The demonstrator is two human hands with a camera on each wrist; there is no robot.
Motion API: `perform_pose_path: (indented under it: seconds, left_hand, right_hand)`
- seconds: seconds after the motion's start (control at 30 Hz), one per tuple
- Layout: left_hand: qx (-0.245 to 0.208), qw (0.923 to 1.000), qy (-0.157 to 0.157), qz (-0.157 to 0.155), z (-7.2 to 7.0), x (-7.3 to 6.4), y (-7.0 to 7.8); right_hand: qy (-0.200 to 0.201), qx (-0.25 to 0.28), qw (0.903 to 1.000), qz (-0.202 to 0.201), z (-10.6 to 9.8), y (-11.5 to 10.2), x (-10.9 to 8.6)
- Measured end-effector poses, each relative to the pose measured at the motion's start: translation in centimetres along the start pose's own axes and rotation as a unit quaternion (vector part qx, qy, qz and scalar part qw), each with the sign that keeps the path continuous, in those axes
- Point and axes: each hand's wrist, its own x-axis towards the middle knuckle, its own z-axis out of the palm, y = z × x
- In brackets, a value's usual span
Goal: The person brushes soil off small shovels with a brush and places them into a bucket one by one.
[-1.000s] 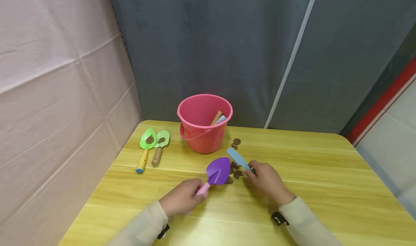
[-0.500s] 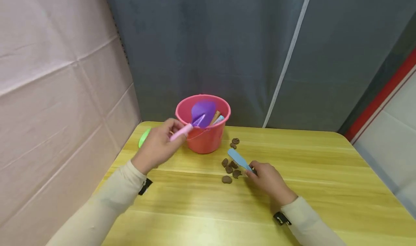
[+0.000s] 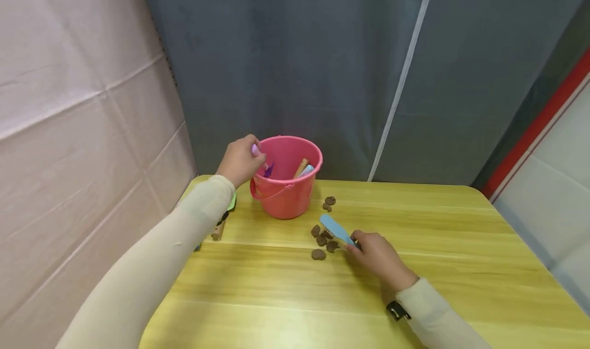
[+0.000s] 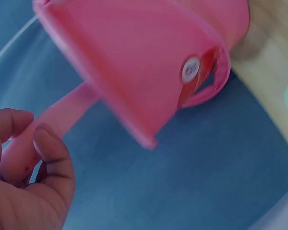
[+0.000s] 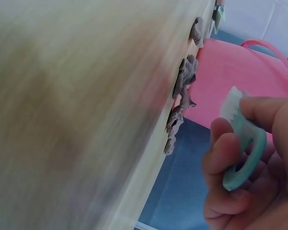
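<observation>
At the left rim of the pink bucket (image 3: 288,203), my left hand (image 3: 239,160) pinches the pink handle (image 4: 62,115) of a trowel. Only a bit of its purple blade (image 3: 269,170) shows, down inside the bucket. My right hand (image 3: 379,258) grips a light-blue brush (image 3: 335,229), its bristles facing down beside several brown lumps (image 3: 318,254) on the table. In the right wrist view, the fingers curl round the looped handle of this brush (image 5: 249,158). A wooden handle (image 3: 301,168) and a light-blue piece (image 3: 306,170) stick up in the bucket.
Two more brown lumps (image 3: 329,201) lie right of the bucket on the wooden table (image 3: 415,287). Left of it, a wooden-handled green trowel (image 3: 218,231) is mostly hidden by my left sleeve (image 3: 170,246). A dark curtain (image 3: 286,57) hangs behind.
My left hand has carried the purple trowel from above the brown lumps up and left to the bucket and tilted its blade inside. The right hand with the brush has barely moved.
</observation>
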Motion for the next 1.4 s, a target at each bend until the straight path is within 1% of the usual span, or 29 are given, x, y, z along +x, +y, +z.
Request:
perform_pose_path:
  seconds: [0.1, 0.17, 0.27, 0.37, 0.47, 0.6, 0.8, 0.93, 1.03, 1.13, 1.23, 1.4]
  left_hand:
    - [0.014, 0.9995, -0.024, -0.015, 1.6, 0.8, 0.0]
    - [0.050, 0.9979, -0.038, -0.017, 2.6, 1.2, -0.1]
    - [0.112, 0.9918, -0.061, -0.007, 3.8, 1.7, -0.2]
    - [0.149, 0.9856, -0.080, 0.003, 4.6, 2.0, -0.2]
    - [0.153, 0.9830, -0.102, 0.002, 5.0, 2.2, 0.0]
    - [0.142, 0.9813, -0.130, -0.008, 5.4, 2.2, 0.2]
    - [0.107, 0.9815, -0.152, -0.045, 6.0, 2.5, 0.5]
    - [0.095, 0.9780, -0.173, -0.068, 6.3, 2.5, 1.1]
    - [0.099, 0.9750, -0.185, -0.073, 6.4, 2.3, 1.7]
    - [0.103, 0.9731, -0.194, -0.070, 6.3, 1.9, 2.2]
    - [0.109, 0.9718, -0.201, -0.059, 6.1, 1.6, 2.6]
    - [0.123, 0.9681, -0.216, -0.029, 6.2, 1.5, 2.6]
  right_hand:
    - [0.000, 0.000, 1.0000, 0.000, 0.1, 0.0, 0.0]
    - [0.000, 0.001, 1.0000, -0.001, 0.1, 0.0, -0.1]
    - [0.001, 0.000, 1.0000, -0.003, 0.2, -0.1, -0.2]
    - [0.002, -0.002, 1.0000, -0.003, 0.3, -0.3, -0.2]
    - [0.001, -0.001, 1.0000, -0.001, 0.4, -0.4, -0.3]
    - [0.000, 0.002, 1.0000, -0.002, 0.5, -0.5, -0.4]
    - [0.001, 0.005, 1.0000, -0.003, 0.6, -0.7, -0.4]
    - [0.003, 0.006, 0.9999, -0.007, 0.6, -0.8, -0.5]
    - [0.005, 0.007, 0.9999, -0.011, 0.6, -0.8, -0.5]
    - [0.004, 0.007, 0.9999, -0.010, 0.6, -0.8, -0.5]
    - [0.000, 0.007, 1.0000, -0.005, 0.6, -0.9, -0.4]
    - [-0.002, 0.009, 0.9999, -0.006, 0.7, -1.0, -0.4]
